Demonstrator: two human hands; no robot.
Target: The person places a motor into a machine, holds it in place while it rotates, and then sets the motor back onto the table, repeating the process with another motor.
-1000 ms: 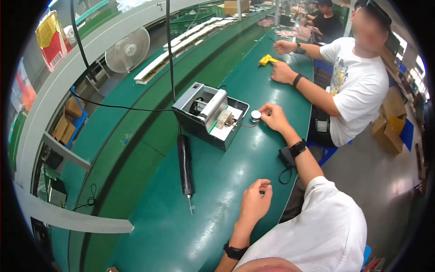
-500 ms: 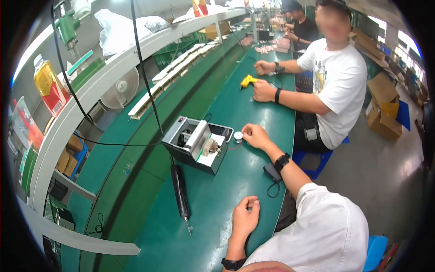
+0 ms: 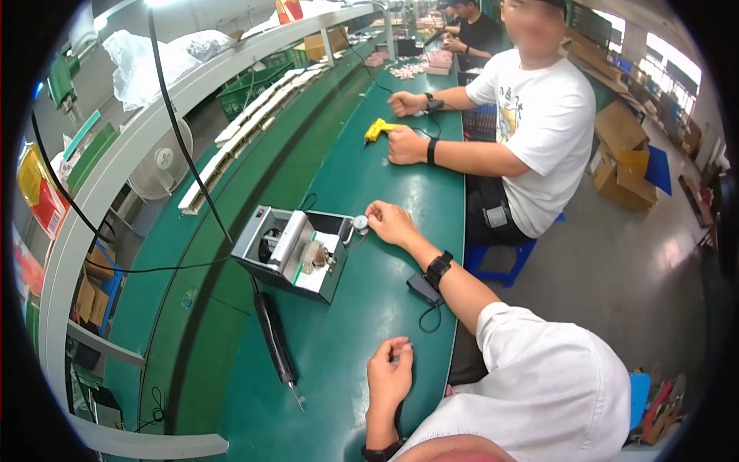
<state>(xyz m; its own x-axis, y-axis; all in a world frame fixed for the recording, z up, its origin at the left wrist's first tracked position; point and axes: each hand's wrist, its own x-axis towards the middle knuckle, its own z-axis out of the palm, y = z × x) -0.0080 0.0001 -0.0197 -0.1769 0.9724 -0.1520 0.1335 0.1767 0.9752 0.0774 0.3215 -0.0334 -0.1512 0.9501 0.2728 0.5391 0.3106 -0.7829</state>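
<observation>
My right hand [image 3: 393, 224] reaches across the green bench to the corner of a black-and-grey box-shaped device [image 3: 314, 290]. Its fingertips are closed on a small round silver metal part [image 3: 360, 222] with a thin red wire below it. My left hand [image 3: 389, 375] lies nearer on the bench, its fingers loosely curled toward the thumb; what they hold, if anything, I cannot make out. To the left of that hand lies a black pen-shaped electric screwdriver [image 3: 273, 335], its thin bit pointing toward me. Inside the device sits a clear-brown part [image 3: 314, 258] on a white surface.
A small black block with a cord loop [image 3: 423, 289] lies by my right forearm. Farther along, a co-worker in a white shirt [image 3: 546, 115] holds a yellow tool [image 3: 377, 131]. White strips [image 3: 239, 138] lie beyond the bench. A grey shelf beam [image 3: 154, 115] and hanging cables cross the left side.
The view has turned, so the scene sits farther left. Beside the device, the round metal part in my right fingers has risen slightly. My left hand stays in nearly the same place.
</observation>
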